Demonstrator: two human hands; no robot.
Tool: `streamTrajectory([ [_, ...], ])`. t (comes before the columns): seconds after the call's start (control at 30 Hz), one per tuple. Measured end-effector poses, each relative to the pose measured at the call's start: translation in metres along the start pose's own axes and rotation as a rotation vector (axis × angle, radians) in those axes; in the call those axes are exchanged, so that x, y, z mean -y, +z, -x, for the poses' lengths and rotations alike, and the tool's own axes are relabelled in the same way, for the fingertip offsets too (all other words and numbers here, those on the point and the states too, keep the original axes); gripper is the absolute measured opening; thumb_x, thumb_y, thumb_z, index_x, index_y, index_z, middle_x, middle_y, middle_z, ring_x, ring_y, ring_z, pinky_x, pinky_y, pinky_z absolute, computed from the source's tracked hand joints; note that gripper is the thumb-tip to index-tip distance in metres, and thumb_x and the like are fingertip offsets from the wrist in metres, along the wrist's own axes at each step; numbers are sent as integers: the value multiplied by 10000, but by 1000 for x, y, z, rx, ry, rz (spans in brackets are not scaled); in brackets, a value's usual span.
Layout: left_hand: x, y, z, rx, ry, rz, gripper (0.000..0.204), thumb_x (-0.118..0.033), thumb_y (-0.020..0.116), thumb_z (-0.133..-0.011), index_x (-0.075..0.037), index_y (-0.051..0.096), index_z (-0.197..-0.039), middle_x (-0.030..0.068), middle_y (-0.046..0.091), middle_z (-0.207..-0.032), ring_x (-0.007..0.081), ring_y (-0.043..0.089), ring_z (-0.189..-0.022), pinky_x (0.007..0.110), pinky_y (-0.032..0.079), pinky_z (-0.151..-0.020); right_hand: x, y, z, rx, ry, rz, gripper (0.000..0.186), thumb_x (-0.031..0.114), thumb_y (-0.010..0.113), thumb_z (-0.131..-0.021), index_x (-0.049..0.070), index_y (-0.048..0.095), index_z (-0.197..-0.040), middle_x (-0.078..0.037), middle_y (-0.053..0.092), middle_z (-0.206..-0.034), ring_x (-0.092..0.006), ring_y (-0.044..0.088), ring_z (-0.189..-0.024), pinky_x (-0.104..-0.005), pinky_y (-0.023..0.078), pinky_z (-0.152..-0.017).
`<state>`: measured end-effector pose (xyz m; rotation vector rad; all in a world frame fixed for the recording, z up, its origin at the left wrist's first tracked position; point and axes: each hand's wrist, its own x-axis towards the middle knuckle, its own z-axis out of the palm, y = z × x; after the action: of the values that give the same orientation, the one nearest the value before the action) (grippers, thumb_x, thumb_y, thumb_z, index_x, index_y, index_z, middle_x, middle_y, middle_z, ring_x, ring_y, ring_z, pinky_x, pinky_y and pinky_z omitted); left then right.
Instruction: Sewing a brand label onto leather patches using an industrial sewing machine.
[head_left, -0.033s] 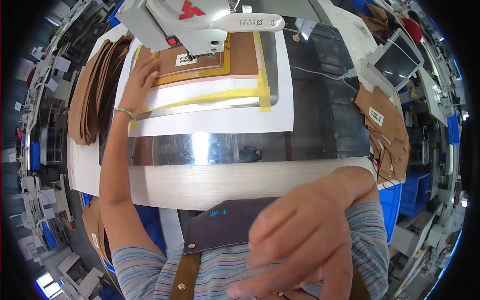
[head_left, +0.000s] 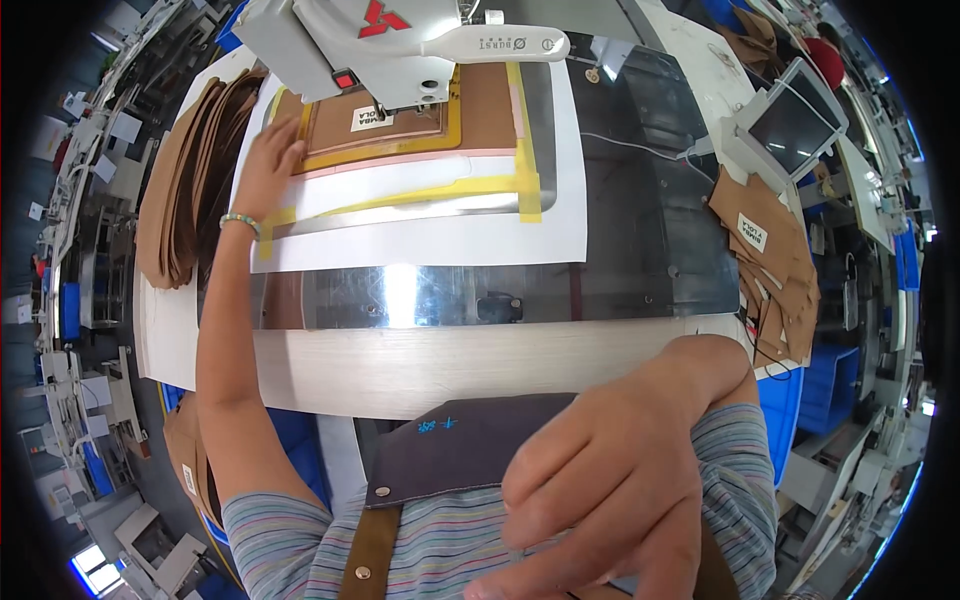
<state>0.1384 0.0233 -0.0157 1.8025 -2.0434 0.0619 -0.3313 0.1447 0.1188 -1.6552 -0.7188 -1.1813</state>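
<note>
My left hand (head_left: pixel 268 165) lies with fingers stretched at the left edge of a yellow frame (head_left: pixel 385 152) under a white sewing machine head (head_left: pixel 370 50). Inside the frame is a brown panel (head_left: pixel 335 128) with a white label (head_left: pixel 370 119) by the needle area. Under it is a white sheet (head_left: pixel 450 235) with yellow tape strips. My right hand (head_left: pixel 610 460) hovers close to my body, over the striped shirt. Its index finger and thumb are apart, while other fingers curl; I see nothing held, though the fingertips are partly cut off.
Brown folded pieces (head_left: pixel 190 190) stand in a stack at the left. Brown labelled pieces (head_left: pixel 775 265) pile up at the right below a small screen (head_left: pixel 795 120). A dark shiny plate (head_left: pixel 640 220) and the pale table edge (head_left: pixel 430 365) lie before me.
My left hand has slid slightly left, off the yellow frame's corner. My right hand has shifted a little right and is less blurred.
</note>
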Motion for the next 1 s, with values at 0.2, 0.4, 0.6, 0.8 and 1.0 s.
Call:
streamTrajectory([
  [0.2, 75, 9, 13, 1, -225, -201, 527, -354, 593, -1073, -11, 602, -1473, 199, 545, -1574, 403, 486, -1453, 474, 367, -1234, 24, 5, 14, 62, 202, -34, 357, 245, 632, -1048, 26, 697, -1323, -188, 719, -1276, -294, 697, -882, -398, 570, -720],
  [0.4, 90, 25, 13, -24, -143, -207, 538, -386, 583, -1079, -56, 592, -1504, 175, 533, -1595, 430, 466, -1469, 483, 367, -1236, -19, -87, 50, 433, 685, 850, 520, 336, 584, -1072, 39, 570, -1498, -172, 585, -1523, -376, 606, -1279, -486, 489, -1062],
  [0.6, 55, 34, 9, 41, -187, -311, 573, -468, 452, -1109, -198, 489, -1613, 155, 439, -1670, 405, 379, -1538, 507, 307, -1264, -47, -114, 107, 366, 1018, 1266, 671, 417, 581, -1067, -56, 476, -1532, -303, 401, -1625, -429, 371, -1523, -534, 283, -1253],
  [0.8, -1, 36, -2, 29, -92, -346, 516, -421, 514, -1100, -192, 558, -1560, 194, 507, -1602, 406, 466, -1470, 487, 384, -1214, -69, -91, 119, 386, 1066, 1334, 736, 472, 524, -1084, -96, 443, -1546, -401, 347, -1613, -500, 297, -1555, -548, 233, -1288],
  [1.0, -54, 55, -19, -102, -37, -54, 461, -347, 676, -1029, -61, 673, -1391, 208, 607, -1493, 418, 561, -1359, 464, 448, -1153, -55, -81, 113, 434, 1075, 1410, 700, 462, 565, -1065, -99, 522, -1482, -391, 466, -1531, -506, 431, -1465, -524, 353, -1232],
])
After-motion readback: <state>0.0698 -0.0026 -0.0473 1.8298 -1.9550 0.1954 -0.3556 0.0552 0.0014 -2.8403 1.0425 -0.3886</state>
